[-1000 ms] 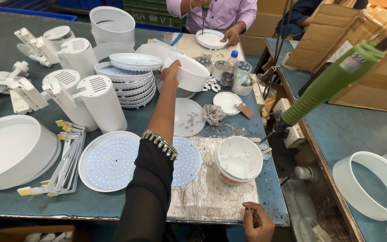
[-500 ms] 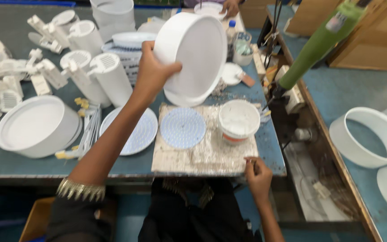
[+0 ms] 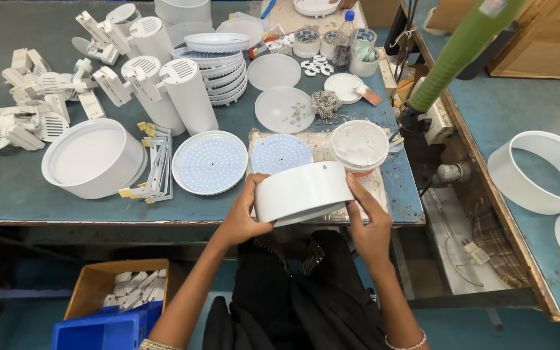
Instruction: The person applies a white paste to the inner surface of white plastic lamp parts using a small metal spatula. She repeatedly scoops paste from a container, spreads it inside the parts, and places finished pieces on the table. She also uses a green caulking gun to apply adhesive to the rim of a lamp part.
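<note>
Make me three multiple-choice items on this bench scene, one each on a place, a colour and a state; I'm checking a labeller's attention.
1. Where is the round white housing?
A. held at the near edge of the table
B. on the floor
C. inside the cardboard box

2. What colour is the hanging tool?
A. red
B. green
C. black

3. How is the housing held?
A. by one hand alone
B. lying untouched
C. between left hand and right hand

Answers: 1 A, it sits over the table's front edge; 2 B, its long body is green; 3 C, a hand grips each side.
</note>
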